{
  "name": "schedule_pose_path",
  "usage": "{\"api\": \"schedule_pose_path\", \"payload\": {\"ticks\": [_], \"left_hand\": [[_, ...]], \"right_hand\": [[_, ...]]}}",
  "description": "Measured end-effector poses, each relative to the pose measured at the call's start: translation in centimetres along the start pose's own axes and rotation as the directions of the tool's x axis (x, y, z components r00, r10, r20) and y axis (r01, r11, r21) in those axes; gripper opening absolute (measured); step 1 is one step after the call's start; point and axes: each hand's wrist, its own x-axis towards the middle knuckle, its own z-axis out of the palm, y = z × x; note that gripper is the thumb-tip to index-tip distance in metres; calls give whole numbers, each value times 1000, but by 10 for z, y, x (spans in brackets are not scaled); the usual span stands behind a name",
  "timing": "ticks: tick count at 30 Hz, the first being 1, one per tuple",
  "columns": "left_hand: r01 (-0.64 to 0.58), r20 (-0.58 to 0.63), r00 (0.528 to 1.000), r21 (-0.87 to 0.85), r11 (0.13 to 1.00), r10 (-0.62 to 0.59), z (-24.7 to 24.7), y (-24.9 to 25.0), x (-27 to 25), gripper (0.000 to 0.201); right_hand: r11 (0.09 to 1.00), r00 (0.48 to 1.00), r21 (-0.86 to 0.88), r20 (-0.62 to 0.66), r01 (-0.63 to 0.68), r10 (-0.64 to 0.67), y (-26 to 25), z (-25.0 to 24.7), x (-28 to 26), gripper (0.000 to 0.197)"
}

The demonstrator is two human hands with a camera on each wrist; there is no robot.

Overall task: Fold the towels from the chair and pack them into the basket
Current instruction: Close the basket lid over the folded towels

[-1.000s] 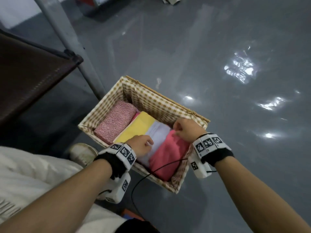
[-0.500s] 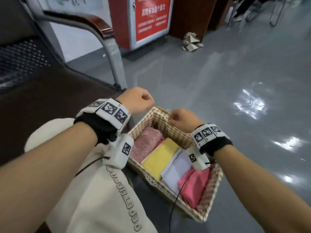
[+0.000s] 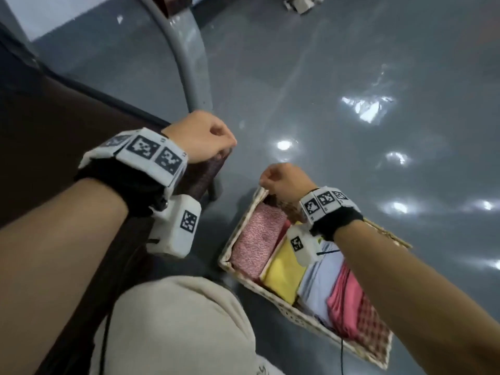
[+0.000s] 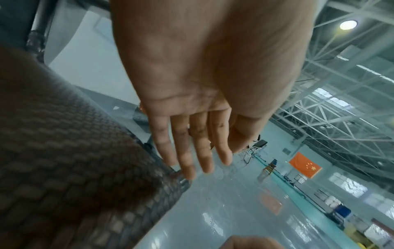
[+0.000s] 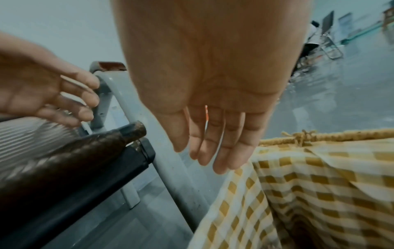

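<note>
Both forearms are bare. A black wristband (image 3: 127,182) topped by white blocks printed with black-and-white square markers is worn on the left wrist, with a white camera housing (image 3: 176,226) hung beneath. A matching band (image 3: 334,219) and housing (image 3: 303,246) are worn on the right, trailed by a thin black cable (image 3: 342,353). Beige trousers (image 3: 176,328) are worn.

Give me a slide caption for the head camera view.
Both hands hover empty above the basket packed with four folded towels.

We read no words or numbers; only square black-and-white coded markers on our wristbands (image 3: 151,152), and blurred lettering on our trousers (image 3: 261,370).
</note>
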Motion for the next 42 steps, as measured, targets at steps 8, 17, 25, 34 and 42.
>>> {"api": "schedule_pose_path", "payload": {"ticks": [8,17,25,34,42], "left_hand": [[205,240,952,-41,978,-190,41,18,46,13],[216,127,961,205,955,-245,143,29,103,18],[172,86,972,374,911,-219,195,-10,133,39],[211,37,975,135,968,-217,198,-3,133,24],[116,-68,990,-101,988,-123,175,-5,131,35]], "right_hand": [[924,941,214,-49,-316,334,58,-57,-41,17],[719,648,286,-311,-633,695,200,-62,-106,26],[366,373,418,-68,-832,925,262,-21,-116,62],[301,337,760,-115,-576,935,267,-8,-111,31],[452,367,816,-322,-360,873,255,-2,-104,40]]}}
